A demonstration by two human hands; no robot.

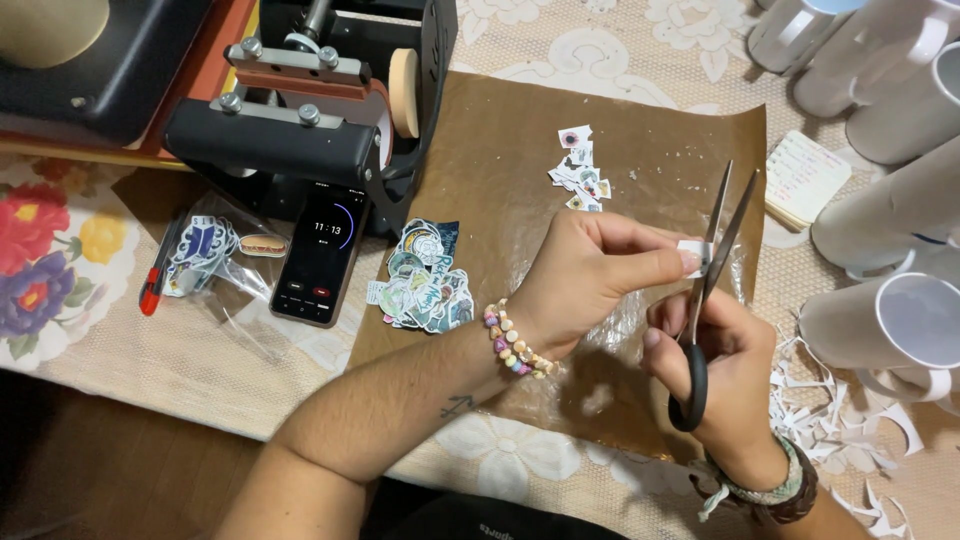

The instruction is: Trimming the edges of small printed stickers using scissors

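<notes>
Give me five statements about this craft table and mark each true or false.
1. The right hand holds black-handled scissors. True.
2. The left hand pinches a small white paper piece at the scissor blades. True.
3. The phone lies on the brown paper sheet. False: it lies on the tablecloth, left of the sheet, beside the black press machine.
4. The white mugs stand along the left edge. False: they are on the right.
5. The pile of cut stickers lies left of the left hand. True.
</notes>
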